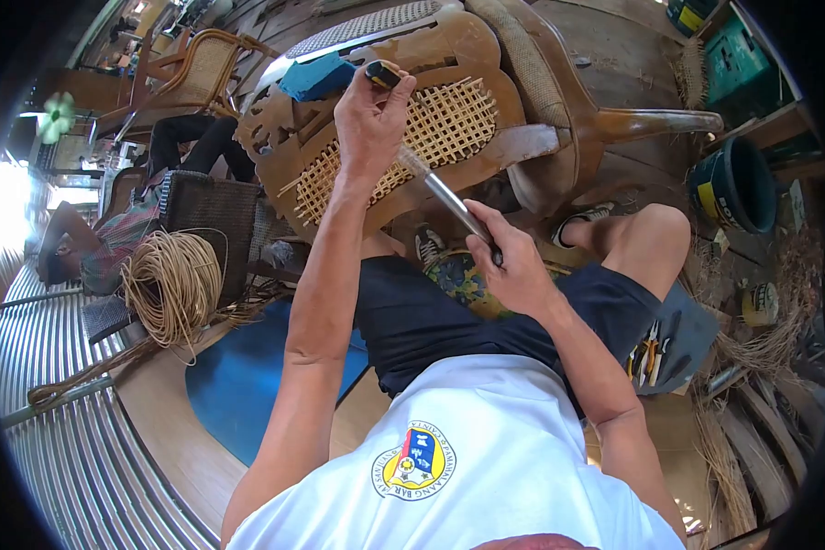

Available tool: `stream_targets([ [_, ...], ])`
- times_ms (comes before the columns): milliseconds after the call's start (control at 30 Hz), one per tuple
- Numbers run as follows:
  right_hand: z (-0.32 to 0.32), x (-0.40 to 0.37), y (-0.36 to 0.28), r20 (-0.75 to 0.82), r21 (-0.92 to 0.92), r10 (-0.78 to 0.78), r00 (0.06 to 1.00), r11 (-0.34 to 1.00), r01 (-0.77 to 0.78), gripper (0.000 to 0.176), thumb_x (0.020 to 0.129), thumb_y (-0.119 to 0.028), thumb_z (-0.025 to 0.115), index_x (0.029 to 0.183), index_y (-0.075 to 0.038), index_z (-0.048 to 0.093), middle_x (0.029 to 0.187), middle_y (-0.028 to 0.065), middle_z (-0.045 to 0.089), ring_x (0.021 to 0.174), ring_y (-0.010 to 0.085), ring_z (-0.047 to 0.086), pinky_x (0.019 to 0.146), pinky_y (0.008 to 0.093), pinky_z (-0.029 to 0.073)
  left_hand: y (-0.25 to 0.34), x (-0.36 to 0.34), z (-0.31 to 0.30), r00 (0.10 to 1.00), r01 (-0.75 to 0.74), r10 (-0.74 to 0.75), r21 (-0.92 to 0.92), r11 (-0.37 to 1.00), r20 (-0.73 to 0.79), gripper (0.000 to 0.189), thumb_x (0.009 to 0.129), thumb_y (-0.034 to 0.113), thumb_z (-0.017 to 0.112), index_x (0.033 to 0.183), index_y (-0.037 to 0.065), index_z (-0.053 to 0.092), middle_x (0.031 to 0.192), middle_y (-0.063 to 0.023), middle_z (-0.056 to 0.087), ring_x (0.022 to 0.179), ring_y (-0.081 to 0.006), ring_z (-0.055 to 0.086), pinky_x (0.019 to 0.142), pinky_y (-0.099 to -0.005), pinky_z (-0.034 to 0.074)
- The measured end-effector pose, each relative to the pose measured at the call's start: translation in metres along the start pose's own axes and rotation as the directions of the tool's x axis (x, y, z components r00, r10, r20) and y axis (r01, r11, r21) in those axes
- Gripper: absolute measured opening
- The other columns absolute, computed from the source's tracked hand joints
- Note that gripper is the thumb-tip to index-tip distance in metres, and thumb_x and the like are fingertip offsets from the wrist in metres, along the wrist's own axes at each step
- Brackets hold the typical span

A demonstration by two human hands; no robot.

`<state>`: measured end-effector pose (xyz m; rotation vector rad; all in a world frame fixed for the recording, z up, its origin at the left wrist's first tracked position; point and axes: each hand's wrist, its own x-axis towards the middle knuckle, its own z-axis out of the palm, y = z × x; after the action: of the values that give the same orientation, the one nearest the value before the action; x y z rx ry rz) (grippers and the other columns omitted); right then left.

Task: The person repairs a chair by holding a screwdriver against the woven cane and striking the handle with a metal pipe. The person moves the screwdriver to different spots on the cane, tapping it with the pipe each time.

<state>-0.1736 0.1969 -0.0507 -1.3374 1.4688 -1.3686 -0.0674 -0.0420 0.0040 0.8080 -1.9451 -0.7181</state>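
Note:
My left hand (373, 124) is closed around a short black-and-yellow tool handle (384, 75), held over a carved wooden frame (445, 50); the tool's other end is hidden. Woven cane (449, 121) fills the frame's opening, with loose strand ends at its edge. A blue block or folded cloth (316, 76) lies on the wood just left of that hand. In my right hand (513, 261), closed on its dark grip, is a hammer (456, 203) with a shiny metal shaft. Its far end, blurred, points toward the cane beside my left wrist.
A large coil of cane (172, 286) lies at the left near a seated person (110, 234). Pliers and other hand tools (653, 356) rest by my right knee. Farther right stand a dark bucket (733, 188) and a green crate (729, 69). A wooden chair (206, 69) is behind.

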Motion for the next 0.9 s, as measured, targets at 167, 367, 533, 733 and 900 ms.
stream_targets([
  [167,-0.001,-0.011,0.01,-0.004,-0.043,0.05,0.999,0.998,-0.05,0.046,0.102,-0.008,0.062,0.145,0.003,0.053,0.111,0.028,0.07,0.101,0.0441,0.07,0.087,0.0443,0.055,-0.002,-0.009,0.009,0.999,-0.003,0.004,-0.009,1.0,0.038,0.019,0.101,0.02,0.078,0.111,0.006,0.069,0.095,0.0005,0.075,0.085,-0.0057,0.066,0.076,-0.0244,0.054],
  [367,0.0,-0.011,0.007,0.097,-0.03,-0.025,0.995,0.999,0.028,0.046,0.1,-0.008,0.062,0.144,0.005,0.054,0.118,0.0294,0.069,0.108,0.0457,0.069,0.093,0.0467,0.055,0.003,-0.007,0.014,0.994,-0.066,0.059,0.073,0.995,0.096,0.019,0.101,0.017,0.078,0.113,0.006,0.068,0.094,-0.0006,0.074,0.085,-0.007,0.067,0.075,-0.0249,0.054],
  [533,0.009,-0.007,0.009,0.011,-0.092,-0.102,0.995,0.99,0.103,0.046,0.099,-0.006,0.062,0.143,0.007,0.054,0.12,0.0302,0.069,0.11,0.0458,0.069,0.095,0.0478,0.056,-0.002,0.006,0.02,0.987,-0.081,0.072,0.061,0.995,0.144,0.022,0.099,0.02,0.08,0.111,0.005,0.069,0.091,0.0006,0.072,0.083,-0.0066,0.066,0.075,-0.025,0.053],
  [733,0.017,0.003,0.022,-0.107,-0.045,-0.077,0.991,0.996,0.072,0.046,0.1,-0.005,0.062,0.144,0.005,0.053,0.12,0.0304,0.069,0.109,0.0466,0.069,0.093,0.0472,0.056,-0.003,0.016,0.021,0.967,-0.056,0.024,0.117,0.992,0.255,0.022,0.1,0.02,0.079,0.112,0.004,0.07,0.092,0.0001,0.073,0.085,-0.007,0.067,0.077,-0.0255,0.055],
  [900,0.015,0.001,0.011,-0.146,0.022,0.042,0.988,0.999,-0.039,0.043,0.1,-0.004,0.061,0.143,0.004,0.055,0.116,0.0293,0.069,0.105,0.0464,0.069,0.09,0.046,0.056,0.008,0.011,0.011,0.975,-0.05,0.042,0.033,0.998,0.22,0.021,0.1,0.019,0.079,0.112,0.004,0.07,0.092,0.0003,0.073,0.086,-0.006,0.066,0.078,-0.0247,0.055],
])
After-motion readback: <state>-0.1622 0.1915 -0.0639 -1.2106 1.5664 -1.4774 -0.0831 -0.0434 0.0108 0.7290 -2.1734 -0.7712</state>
